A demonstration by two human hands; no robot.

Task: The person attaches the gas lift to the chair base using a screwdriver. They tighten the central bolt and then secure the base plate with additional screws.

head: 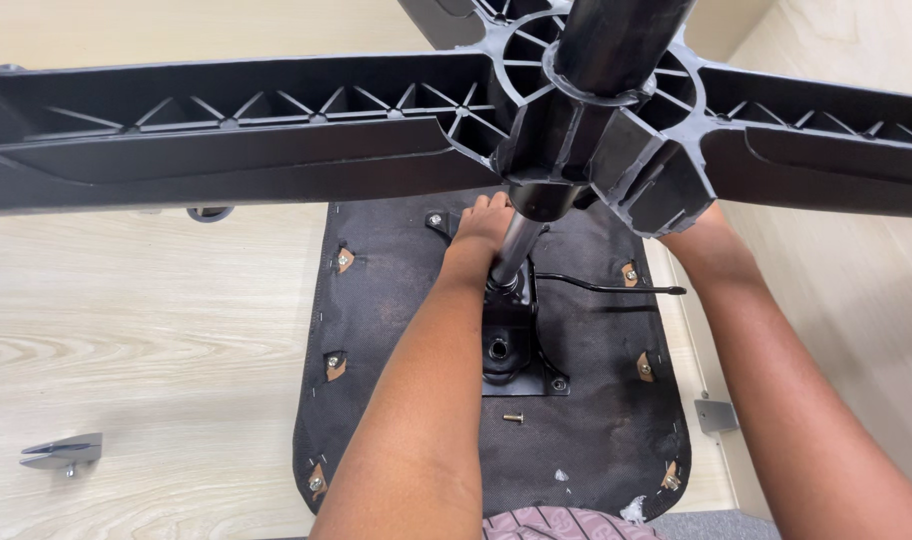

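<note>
Under star base, left hand beside gas cylinder

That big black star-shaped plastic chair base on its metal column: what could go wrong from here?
1. The black star-shaped plastic chair base sits high on the shiny metal column, so it might tip sideways.
2. The left hand lies right by the column's foot, where fingers could get pinched.
3. The small loose screw on the black fabric seat underside could roll away.

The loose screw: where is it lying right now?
In the head view, the loose screw lies on the black seat underside, just below the black mounting plate, right of the left forearm.
</note>
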